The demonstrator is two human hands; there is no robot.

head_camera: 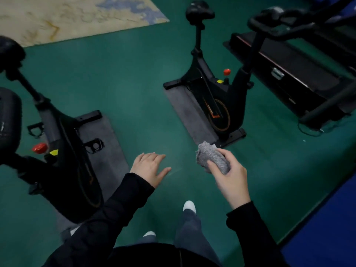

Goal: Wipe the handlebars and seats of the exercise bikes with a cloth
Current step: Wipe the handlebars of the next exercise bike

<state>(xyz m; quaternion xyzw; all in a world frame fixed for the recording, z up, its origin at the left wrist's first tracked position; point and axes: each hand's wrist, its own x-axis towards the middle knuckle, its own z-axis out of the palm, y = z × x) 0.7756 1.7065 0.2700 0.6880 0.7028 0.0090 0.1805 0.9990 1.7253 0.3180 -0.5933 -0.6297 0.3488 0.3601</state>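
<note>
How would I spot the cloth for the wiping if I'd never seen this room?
Find the green floor, then the black bike on the right. By the near end of its dark mat, the person's right hand grips a bunched cloth. It is the only grey, fluffy thing there; the left hand beside it holds nothing.
</note>
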